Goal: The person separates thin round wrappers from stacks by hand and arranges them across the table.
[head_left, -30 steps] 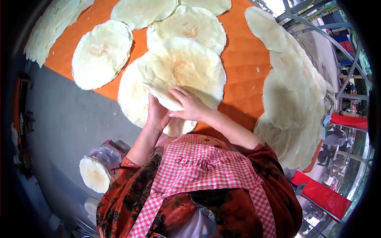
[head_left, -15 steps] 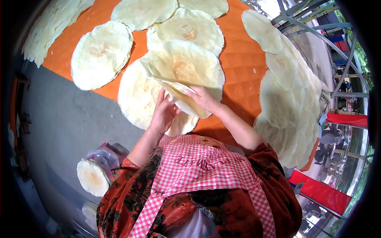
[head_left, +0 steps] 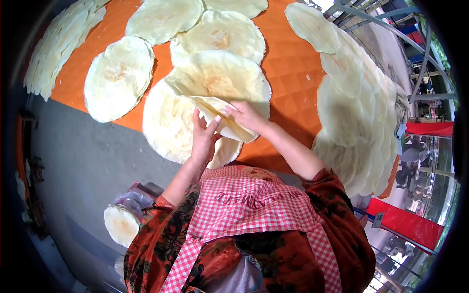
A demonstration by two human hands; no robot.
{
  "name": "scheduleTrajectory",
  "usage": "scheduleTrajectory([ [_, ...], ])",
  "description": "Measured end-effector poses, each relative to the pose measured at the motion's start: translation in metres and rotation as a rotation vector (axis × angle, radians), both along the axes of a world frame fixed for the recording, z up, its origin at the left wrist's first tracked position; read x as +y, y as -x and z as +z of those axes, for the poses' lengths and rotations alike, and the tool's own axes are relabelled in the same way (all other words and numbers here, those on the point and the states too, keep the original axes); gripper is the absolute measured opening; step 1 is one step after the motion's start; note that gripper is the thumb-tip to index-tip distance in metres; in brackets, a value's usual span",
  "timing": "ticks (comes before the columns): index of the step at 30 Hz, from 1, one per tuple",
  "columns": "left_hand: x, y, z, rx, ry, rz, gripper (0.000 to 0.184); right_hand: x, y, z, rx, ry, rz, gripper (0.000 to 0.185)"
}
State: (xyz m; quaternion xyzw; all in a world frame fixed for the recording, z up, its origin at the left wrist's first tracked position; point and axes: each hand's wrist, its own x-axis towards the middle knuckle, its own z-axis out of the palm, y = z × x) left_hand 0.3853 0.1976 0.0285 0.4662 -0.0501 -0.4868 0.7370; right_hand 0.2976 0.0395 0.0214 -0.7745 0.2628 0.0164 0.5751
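A large thin flatbread (head_left: pixel 220 80) lies at the middle of the orange cloth, its near side lifted and folded up toward me. My right hand (head_left: pixel 246 118) grips the folded flap from the right, fingers over it. At the flap's left end, the thumb and forefinger of my left hand (head_left: pixel 205 136) are on either side of its edge; the other fingers curl below, partly hidden. Beneath the folded piece rests another round flatbread (head_left: pixel 168 124), pale with light brown patches, which reaches the cloth's front edge near my apron.
The orange cloth (head_left: pixel 293 93) carries a single flatbread stack (head_left: pixel 118 78) at left and overlapping flatbreads (head_left: pixel 351 122) along the right. More rows (head_left: pixel 63 44) stand far left. Below, by my left side, are a flatbread pile (head_left: pixel 121 224) and a plastic bag (head_left: pixel 137 200). Metal bars (head_left: pixel 391 29) stand at right.
My left hand's thumb and forefinger have spread further apart at the flap's edge. My right hand stays on the fold. The whole view has shifted slightly.
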Motion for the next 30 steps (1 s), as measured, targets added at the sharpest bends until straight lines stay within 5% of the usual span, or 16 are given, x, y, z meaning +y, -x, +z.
scheduleTrajectory([
  [7,-0.005,-0.004,-0.004,0.069,0.046,0.048,0.063,0.022,0.016,0.017,-0.205,0.384,0.306,0.073],
  [14,-0.004,-0.006,0.009,0.164,0.167,0.008,0.074,0.003,0.017,0.025,-0.187,-0.446,0.208,0.052],
  [23,-0.003,0.0,-0.005,-0.024,-0.171,0.017,0.08,0.009,0.022,-0.014,-0.183,-0.429,-0.044,0.024],
  [26,-0.007,0.002,-0.02,0.013,-0.227,0.122,0.072,0.032,0.009,-0.018,-0.165,0.332,0.061,0.026],
  [30,0.002,-0.007,-0.016,-0.103,-0.365,0.176,0.036,0.037,-0.008,0.013,-0.119,0.621,0.034,0.009],
])
